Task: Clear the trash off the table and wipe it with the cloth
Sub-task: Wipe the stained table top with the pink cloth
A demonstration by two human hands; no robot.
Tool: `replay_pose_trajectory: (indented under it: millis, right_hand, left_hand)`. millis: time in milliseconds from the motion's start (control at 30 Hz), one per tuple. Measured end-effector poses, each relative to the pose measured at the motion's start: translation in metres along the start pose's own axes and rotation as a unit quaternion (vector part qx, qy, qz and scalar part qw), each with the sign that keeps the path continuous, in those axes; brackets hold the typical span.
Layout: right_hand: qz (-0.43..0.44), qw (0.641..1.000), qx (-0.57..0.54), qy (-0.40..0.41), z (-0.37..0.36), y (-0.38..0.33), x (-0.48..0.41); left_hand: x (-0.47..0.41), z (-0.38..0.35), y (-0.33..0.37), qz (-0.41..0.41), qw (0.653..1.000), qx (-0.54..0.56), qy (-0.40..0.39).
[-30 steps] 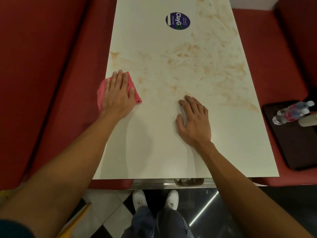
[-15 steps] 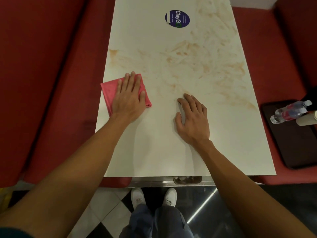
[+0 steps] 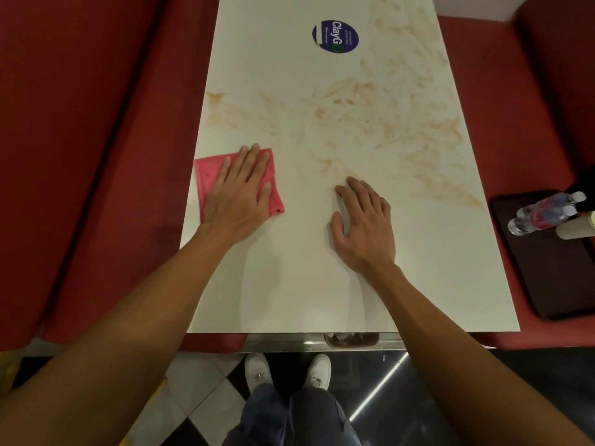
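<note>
A long white table (image 3: pixel 289 284) runs away from me, smeared with brown streaks (image 3: pixel 370 123) across its middle and far right. My left hand (image 3: pixel 240 191) lies flat, fingers straight, pressing a folded pink cloth (image 3: pixel 206 175) onto the table near its left edge. My right hand (image 3: pixel 363 223) rests on the bare tabletop to the right of the cloth, fingers slightly bent, holding nothing. A plastic water bottle (image 3: pixel 544 212) and a pale paper cup (image 3: pixel 576 228) lie on a dark tray (image 3: pixel 553 278) on the right bench.
Red benches flank the table: the left bench (image 3: pixel 96 156) and the right bench (image 3: pixel 502 91). A round blue sticker (image 3: pixel 335 36) is stuck to the far part of the tabletop. My white shoes (image 3: pixel 286 371) stand on the tiled floor below the near edge.
My left hand has slid the pink cloth to the right, from hanging over the table's left edge to fully on the tabletop. My right hand has stayed in place.
</note>
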State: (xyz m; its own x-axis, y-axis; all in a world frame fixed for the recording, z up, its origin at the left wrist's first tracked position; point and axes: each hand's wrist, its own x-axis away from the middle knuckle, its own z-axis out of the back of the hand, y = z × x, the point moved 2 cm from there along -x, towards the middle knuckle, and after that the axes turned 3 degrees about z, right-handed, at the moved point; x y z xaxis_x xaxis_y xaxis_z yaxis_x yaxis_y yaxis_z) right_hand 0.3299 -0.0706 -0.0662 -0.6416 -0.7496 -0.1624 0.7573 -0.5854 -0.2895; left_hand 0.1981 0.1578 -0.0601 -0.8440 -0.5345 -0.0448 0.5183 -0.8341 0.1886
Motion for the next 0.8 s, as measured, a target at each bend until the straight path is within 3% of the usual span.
replay_pose_trajectory:
  millis: [133,233,433,533,667,800]
  right_hand:
    - [-0.001,1.000,-0.002,0.003,0.000,0.000,-0.001]
    - [0.003,1.000,-0.002,0.005,0.000,0.000,-0.001]
    - [0.004,1.000,-0.001,0.004,0.001,0.000,-0.001]
    - [0.004,1.000,-0.001,0.005,0.001,-0.001,0.000]
    - [0.002,1.000,-0.005,0.005,0.001,-0.001,0.000]
    - [0.005,1.000,-0.005,0.005,0.002,0.000,0.001]
  left_hand:
    - [-0.004,0.005,-0.030,0.045,0.999,-0.008,-0.008]
    - [-0.038,0.002,-0.011,0.093,0.995,-0.005,-0.017]
    - [0.003,-0.003,0.008,-0.010,1.000,-0.005,0.009]
    - [-0.005,0.000,-0.014,0.020,1.000,-0.008,0.003]
    - [-0.045,-0.003,0.011,0.074,0.997,-0.009,-0.019]
    - [-0.021,-0.007,0.021,0.006,1.000,-0.006,-0.009]
